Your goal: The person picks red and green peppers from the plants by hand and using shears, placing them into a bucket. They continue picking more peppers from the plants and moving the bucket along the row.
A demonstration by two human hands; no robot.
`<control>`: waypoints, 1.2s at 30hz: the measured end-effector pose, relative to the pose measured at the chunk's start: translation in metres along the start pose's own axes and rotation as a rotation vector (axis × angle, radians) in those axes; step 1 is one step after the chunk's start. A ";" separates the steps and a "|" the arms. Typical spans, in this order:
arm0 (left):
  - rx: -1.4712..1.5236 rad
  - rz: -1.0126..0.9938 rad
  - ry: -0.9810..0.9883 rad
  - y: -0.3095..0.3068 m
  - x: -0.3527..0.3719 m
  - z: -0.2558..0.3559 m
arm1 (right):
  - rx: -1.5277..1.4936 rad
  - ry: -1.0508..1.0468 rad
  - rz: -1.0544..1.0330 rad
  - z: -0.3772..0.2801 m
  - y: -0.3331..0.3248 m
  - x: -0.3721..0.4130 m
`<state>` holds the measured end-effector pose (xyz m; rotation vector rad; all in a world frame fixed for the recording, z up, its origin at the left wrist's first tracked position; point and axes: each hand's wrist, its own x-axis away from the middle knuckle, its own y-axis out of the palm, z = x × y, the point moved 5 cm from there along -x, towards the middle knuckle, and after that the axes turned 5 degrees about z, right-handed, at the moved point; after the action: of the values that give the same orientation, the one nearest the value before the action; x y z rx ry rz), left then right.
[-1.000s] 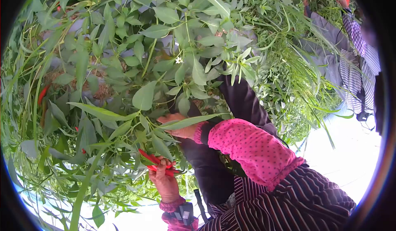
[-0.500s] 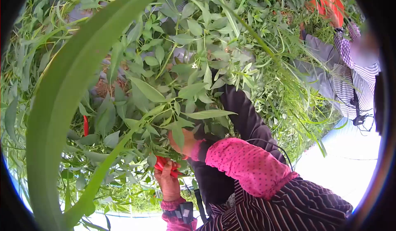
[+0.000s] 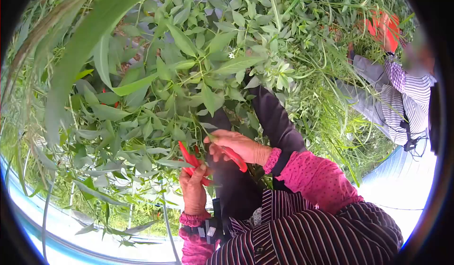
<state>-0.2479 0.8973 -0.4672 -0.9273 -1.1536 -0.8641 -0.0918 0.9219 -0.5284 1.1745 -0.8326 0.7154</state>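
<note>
Closest to you, below the chilli plant (image 3: 179, 75), is your striped top (image 3: 302, 236), with a pink sleeve (image 3: 317, 180) running from it toward the leaves. A black device (image 3: 213, 227) is strapped at your other wrist, just above a pink cuff.

Your left hand (image 3: 194, 189) sits at the plant's lower edge. Its fingers are closed tight round a bunch of red chillies (image 3: 188, 157), whose tips stick up out of the fist toward the foliage. Your right hand (image 3: 236, 145) is just beside it, slightly deeper into the plant, nearly touching the bunch. Its fingers are curled over and it has a single red chilli (image 3: 235, 159) pinned under the palm, the pod slanting down toward your wrist. How firmly that pod is pinched cannot be told.

Behind both hands, your dark trouser leg (image 3: 274, 118) runs up into the plant's right side. Within the plant, a small white flower (image 3: 231, 55) shows near the top centre, and a speck of red (image 3: 116, 104) shows among the leaves on its left half. A broad green blade (image 3: 90, 33) arcs across the plant's upper left, close to the lens.

Beyond the plant's right side, past a band of thin grass (image 3: 326, 99), another person (image 3: 402, 94) in a striped shirt bends over, one orange glove (image 3: 383, 26) among the greenery.
</note>
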 end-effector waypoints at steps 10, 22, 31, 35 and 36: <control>0.076 -0.096 0.205 0.080 0.039 0.038 | -0.041 -0.359 0.028 -0.033 0.018 0.042; -0.336 0.028 0.647 0.114 0.055 0.048 | 0.326 -0.431 0.063 -0.076 0.041 0.114; -0.922 0.100 0.857 0.152 0.109 0.048 | -0.195 -0.295 0.230 -0.055 -0.009 0.126; -0.381 -0.123 0.738 0.151 0.115 0.057 | -0.287 -0.283 0.222 -0.087 -0.014 0.153; -0.505 0.028 0.971 0.145 0.121 0.066 | -0.323 -0.280 0.211 -0.103 -0.010 0.163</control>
<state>-0.1157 1.0027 -0.3603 -0.7505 -0.0783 -1.3976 0.0191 1.0282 -0.4116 0.9127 -1.2713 0.5663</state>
